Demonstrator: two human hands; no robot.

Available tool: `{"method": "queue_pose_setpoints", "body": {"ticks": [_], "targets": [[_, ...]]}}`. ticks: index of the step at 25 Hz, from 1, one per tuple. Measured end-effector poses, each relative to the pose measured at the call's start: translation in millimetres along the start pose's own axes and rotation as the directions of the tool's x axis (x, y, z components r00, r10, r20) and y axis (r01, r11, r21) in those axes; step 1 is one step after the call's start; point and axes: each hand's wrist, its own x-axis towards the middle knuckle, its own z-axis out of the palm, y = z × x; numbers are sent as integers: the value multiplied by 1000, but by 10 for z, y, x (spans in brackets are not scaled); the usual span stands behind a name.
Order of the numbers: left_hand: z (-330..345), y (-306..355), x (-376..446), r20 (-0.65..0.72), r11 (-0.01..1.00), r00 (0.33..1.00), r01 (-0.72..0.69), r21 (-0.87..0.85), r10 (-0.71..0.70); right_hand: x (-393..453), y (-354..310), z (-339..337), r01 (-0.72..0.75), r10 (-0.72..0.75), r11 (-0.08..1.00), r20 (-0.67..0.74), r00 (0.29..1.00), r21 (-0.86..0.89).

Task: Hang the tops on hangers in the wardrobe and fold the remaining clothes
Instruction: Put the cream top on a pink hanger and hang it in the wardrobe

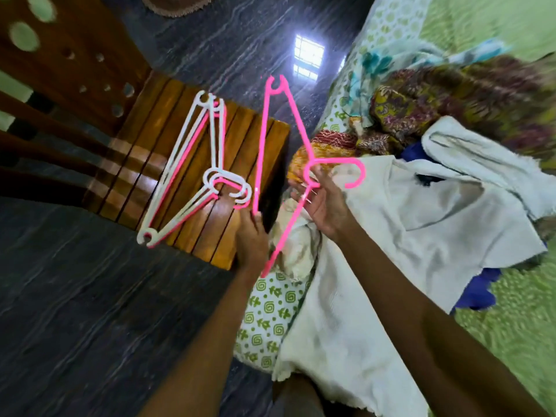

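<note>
1. A pink hanger is held above the bed's left edge, gripped by the left hand and pinched by the right hand.
2. Spare hangers lie on the chair.
3. Clothes are heaped on the bed.

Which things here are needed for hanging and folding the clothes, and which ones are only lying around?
Needed: pink hanger held by left hand and right hand; spare hangers on the chair; white garment; patterned clothes.

Lying around: wooden chair; bedsheet; floor mat.
</note>
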Motion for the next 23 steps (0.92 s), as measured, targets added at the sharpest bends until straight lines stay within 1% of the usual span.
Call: {"method": "queue_pose_setpoints", "body": {"ticks": [2, 3, 5, 6, 7, 8, 9, 10, 12, 13, 15, 17, 18, 20, 21, 23], "targets": [[323, 291, -341, 39, 997, 996, 77, -29, -76, -214, -180, -152, 90, -99, 994, -126, 987, -69], [455, 426, -509, 64, 994, 993, 99, -55, -96, -313, -311, -251, 125, -145, 987, -225, 964, -103], [676, 625, -827, 148, 989, 986, 96, -114, -79, -520, -613, -470, 183, -255, 961, -417, 872, -206], [761, 698, -961, 219, 988, 974, 82, -134, -51, -620, -759, -591, 206, -307, 945, -477, 824, -252], [854, 773, -1084, 314, 990, 949, 52, -129, -9, -736, -907, -741, 232, -355, 929, -521, 777, -287], [934, 843, -1164, 410, 996, 912, 12, -88, 26, -854, -1051, -892, 245, -396, 912, -550, 736, -330], [994, 915, -1188, 473, 998, 879, -43, -42, 58, -974, -1183, -1047, 245, -436, 891, -567, 699, -383], [1053, 977, -1152, 483, 994, 869, -102, -30, 104, -1096, -1304, -1203, 232, -478, 863, -573, 666, -450], [1173, 1118, -959, 414, 972, 880, -225, -68, 233, -1294, -1478, -1541, 194, -556, 791, -550, 623, -580], [1226, 1192, -806, 377, 955, 880, -293, -49, 289, -1364, -1519, -1701, 171, -576, 763, -537, 616, -623], [1358, 1340, -451, 335, 896, 857, -438, 72, 392, -1472, -1530, -1999, 134, -599, 724, -520, 609, -677], [1507, 1511, -157, 365, 793, 807, -563, 234, 465, -1550, -1496, -2232, 123, -615, 691, -490, 617, -712], [1584, 1592, -46, 419, 726, 772, -616, 305, 478, -1564, -1472, -2328, 120, -620, 679, -479, 621, -724], [1719, 1724, 60, 554, 596, 706, -692, 407, 441, -1581, -1445, -2451, 121, -621, 673, -468, 629, -730], [1768, 1766, 70, 594, 542, 692, -709, 451, 410, -1582, -1433, -2489, 129, -619, 673, -459, 637, -728], [1832, 1827, 48, 606, 439, 705, -706, 555, 368, -1591, -1424, -2523, 142, -613, 673, -440, 656, -726]]}}
